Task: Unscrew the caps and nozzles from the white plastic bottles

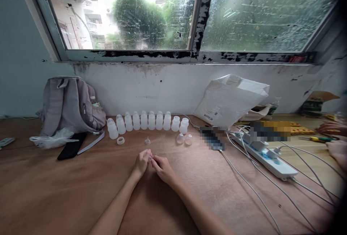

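My left hand (142, 163) and my right hand (162, 166) meet over the table, fingers closed around a small clear piece (150, 158). It looks like part of a baby bottle, but the fingers cover most of it. Just beyond them a clear bottle nipple (147, 141) stands on the tabletop. To its left lies a white collar ring (120, 140). Two clear domed caps (180, 139) sit to the right, close together. Behind these, a row of several frosted baby bottles (144, 121) stands upright along the wall; most are topped with clear caps.
On the left are a grey backpack (67, 105), a plastic bag (54, 139) and a black flat item (72, 147). A phone (213, 139), a white bag (230, 99) and a power strip (271, 161) with trailing cables occupy the right. Another person's hand (336, 148) shows at the right edge.
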The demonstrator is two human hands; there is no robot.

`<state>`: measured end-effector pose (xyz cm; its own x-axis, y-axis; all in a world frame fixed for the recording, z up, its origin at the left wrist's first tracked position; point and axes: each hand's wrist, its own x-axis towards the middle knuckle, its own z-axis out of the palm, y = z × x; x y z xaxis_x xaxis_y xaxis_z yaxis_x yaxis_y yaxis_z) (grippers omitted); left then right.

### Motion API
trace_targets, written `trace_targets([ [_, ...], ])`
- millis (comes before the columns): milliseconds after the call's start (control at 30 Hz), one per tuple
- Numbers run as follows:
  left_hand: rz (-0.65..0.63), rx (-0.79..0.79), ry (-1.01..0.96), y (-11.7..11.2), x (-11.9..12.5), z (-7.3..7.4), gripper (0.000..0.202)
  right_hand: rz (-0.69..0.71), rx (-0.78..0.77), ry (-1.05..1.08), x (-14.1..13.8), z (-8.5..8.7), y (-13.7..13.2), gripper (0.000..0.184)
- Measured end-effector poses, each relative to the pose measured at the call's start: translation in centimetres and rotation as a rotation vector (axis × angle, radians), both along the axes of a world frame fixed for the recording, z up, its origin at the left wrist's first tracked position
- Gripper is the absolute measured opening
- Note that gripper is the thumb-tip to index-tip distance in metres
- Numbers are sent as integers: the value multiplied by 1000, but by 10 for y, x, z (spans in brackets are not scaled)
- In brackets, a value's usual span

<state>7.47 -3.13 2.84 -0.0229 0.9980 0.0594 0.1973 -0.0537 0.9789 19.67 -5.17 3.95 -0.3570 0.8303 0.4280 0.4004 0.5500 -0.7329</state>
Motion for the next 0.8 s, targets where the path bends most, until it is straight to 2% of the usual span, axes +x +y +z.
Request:
trace_targets([
  [167,11,82,-8,4,-1,-3,37,-1,42,29,-8,-1,-3,28],
  [333,7,145,83,2,-4,0,37,7,29,53,-9,-8,-3,28],
  [400,28,192,140,0,-6,3,34,-33,2,70,-8,-11,0,28],
  [533,59,290,235,-3,-9,8,22,-211,-77,141,-4,-17,6,30],
  [633,1,404,384,-4,-10,9,21,-293,-144,181,-2,-19,9,30],
  [800,-149,535,610,-8,-14,13,27,-284,-182,210,-1,-20,13,27],
])
